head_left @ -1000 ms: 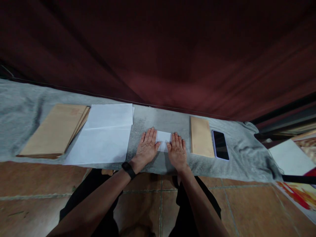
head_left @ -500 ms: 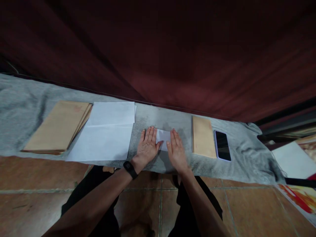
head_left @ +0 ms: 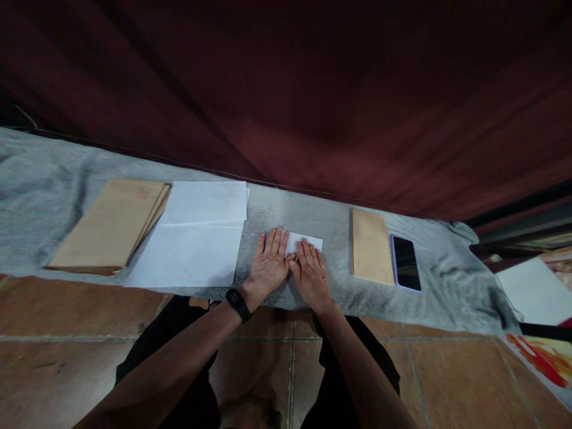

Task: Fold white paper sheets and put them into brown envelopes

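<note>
A small folded sheet of white paper [head_left: 308, 239] lies on the grey cloth, partly hidden beneath my hands. My left hand [head_left: 270, 260] rests flat over its left side, palm down with fingers stretched forward. My right hand [head_left: 310, 274] also lies flat, its fingers across the paper's lower middle and right part. The two thumbs meet or nearly meet between the hands. Left of my hands lie larger white sheets [head_left: 201, 253], the upper one showing a crosswise crease. To the right is a brown envelope or small stack of them [head_left: 372, 246].
A pile of brown envelopes [head_left: 107, 226] sits at the far left of the grey cloth [head_left: 322, 205]. A phone [head_left: 406, 263] lies right of the brown envelope. Behind the narrow surface hangs a dark red curtain [head_left: 304, 107]. Papers [head_left: 534, 292] are at the far right.
My right hand has slid left across the paper toward my left hand, uncovering the paper's top right corner. My left hand stays almost in place.
</note>
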The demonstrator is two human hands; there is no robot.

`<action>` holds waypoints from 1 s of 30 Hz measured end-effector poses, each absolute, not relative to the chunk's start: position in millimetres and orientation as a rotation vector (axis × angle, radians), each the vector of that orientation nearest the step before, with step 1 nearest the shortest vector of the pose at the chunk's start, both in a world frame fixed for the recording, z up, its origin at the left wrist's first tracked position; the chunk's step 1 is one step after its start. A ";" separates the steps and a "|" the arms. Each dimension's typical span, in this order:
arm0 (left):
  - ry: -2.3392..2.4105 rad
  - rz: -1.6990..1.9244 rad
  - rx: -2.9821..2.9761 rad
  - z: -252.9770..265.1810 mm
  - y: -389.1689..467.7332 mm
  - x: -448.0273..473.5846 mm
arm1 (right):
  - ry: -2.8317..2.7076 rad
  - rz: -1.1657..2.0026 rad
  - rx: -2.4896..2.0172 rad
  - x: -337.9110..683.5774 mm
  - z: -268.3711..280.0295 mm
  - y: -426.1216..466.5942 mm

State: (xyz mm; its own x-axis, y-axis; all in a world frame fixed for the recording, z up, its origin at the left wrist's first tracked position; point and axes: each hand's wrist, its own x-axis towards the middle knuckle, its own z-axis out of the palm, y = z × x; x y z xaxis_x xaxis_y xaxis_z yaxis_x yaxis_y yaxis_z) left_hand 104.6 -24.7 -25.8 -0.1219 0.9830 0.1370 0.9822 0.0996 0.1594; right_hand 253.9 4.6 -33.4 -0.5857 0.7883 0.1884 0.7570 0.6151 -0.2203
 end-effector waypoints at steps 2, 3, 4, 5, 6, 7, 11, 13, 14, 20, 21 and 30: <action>2.323 0.340 2.077 -26.0 -25.8 103.5 | -2.579 0.139 -1.292 255.7 -32.7 5.8; 2.322 0.347 2.077 -26.5 -26.2 102.7 | -2.578 0.125 -1.306 256.5 -32.6 6.3; 2.322 0.354 2.077 -26.9 -26.7 101.7 | -2.576 0.112 -1.318 257.4 -32.6 7.0; 2.321 0.359 2.079 -27.3 -27.0 100.8 | -2.572 0.100 -1.329 258.3 -32.9 7.7; 2.319 0.361 2.080 -27.4 -27.3 99.8 | -2.566 0.088 -1.340 259.3 -33.3 8.5; 2.318 0.358 2.079 -27.2 -27.6 98.9 | -2.560 0.079 -1.351 260.4 -33.8 9.4; 2.326 0.339 2.059 -26.1 -28.3 96.1 | -2.543 0.055 -1.390 265.6 -36.4 13.9; 2.336 0.332 2.054 -26.5 -28.5 94.9 | -2.532 0.047 -1.396 268.7 -37.6 16.0; 2.343 0.331 2.052 -27.0 -28.6 94.4 | -2.522 0.045 -1.397 270.2 -38.2 16.9; 2.400 0.397 2.036 -24.1 -28.8 93.1 | -2.483 0.075 -1.414 274.2 -39.1 19.1; 2.401 0.420 2.046 -22.0 -28.9 93.9 | -2.485 0.084 -1.415 274.0 -38.9 19.2; 1.915 0.508 2.353 -22.0 -33.7 121.1 | -2.526 0.121 -1.441 273.7 -38.2 19.7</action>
State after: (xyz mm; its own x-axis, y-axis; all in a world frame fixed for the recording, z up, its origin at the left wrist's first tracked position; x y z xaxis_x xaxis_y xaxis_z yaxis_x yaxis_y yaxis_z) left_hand 121.1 -33.7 -22.0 0.1714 0.9622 0.2116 0.9407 -0.2237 0.2552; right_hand 273.7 19.7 -38.2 -0.4898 0.8573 0.1583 0.8382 0.5131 -0.1848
